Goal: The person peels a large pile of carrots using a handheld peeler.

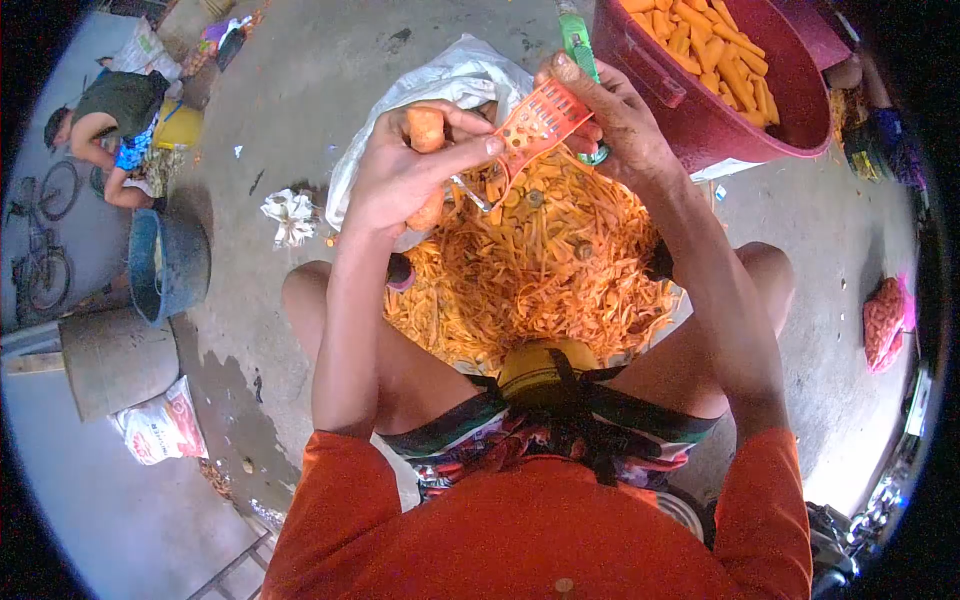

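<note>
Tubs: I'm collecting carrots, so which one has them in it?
The red tub at upper right, piled with carrots; the blue tub at left shows none.

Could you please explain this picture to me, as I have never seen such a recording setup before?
There is no machine here: a person wears a camera on the head, looking down at their own bare hands. The left hand holds a carrot; the right hand holds an orange slotted tool, which the left thumb meets. On the floor below lies a heap of orange peelings, beside a red tub holding peeled carrots.
</note>
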`<move>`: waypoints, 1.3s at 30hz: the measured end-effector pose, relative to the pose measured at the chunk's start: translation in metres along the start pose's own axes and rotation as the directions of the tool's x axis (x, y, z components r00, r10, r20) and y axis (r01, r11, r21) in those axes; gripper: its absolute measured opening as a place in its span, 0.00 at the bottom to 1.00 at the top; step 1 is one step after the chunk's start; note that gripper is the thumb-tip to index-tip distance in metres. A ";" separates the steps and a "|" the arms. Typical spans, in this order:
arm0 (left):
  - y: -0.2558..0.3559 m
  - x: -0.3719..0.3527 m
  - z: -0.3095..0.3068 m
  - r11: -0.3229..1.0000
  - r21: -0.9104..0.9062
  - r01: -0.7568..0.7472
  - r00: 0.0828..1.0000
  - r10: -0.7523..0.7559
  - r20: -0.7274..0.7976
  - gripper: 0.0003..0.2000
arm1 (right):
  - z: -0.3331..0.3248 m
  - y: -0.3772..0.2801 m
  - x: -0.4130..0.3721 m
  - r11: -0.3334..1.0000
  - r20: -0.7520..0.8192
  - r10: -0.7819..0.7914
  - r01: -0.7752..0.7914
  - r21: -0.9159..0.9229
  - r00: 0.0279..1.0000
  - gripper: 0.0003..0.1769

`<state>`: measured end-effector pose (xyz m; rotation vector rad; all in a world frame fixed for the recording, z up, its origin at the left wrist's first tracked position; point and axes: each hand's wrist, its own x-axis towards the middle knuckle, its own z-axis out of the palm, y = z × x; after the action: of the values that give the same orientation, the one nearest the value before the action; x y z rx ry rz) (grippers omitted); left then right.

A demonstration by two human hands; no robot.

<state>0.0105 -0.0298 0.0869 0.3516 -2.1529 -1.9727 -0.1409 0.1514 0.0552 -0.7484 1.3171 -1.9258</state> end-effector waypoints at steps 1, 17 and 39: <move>-0.003 0.001 -0.001 1.000 -0.002 -0.018 1.000 0.018 -0.001 0.09 | -0.001 0.001 0.001 1.000 -0.001 0.001 -0.001 0.000 1.000 0.17; -0.012 0.007 -0.003 0.997 0.053 0.048 0.991 -0.041 -0.129 0.11 | -0.010 0.000 0.005 0.887 0.339 -0.080 0.222 -0.405 0.937 0.21; -0.033 0.017 0.009 0.542 -0.798 0.264 0.944 -0.315 0.099 0.14 | 0.002 -0.013 -0.003 0.973 0.077 0.083 -0.064 -0.223 0.994 0.14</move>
<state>-0.0074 -0.0288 0.0532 0.6034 -0.9644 -2.8172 -0.1404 0.1563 0.0680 -0.8687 1.4995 -1.6876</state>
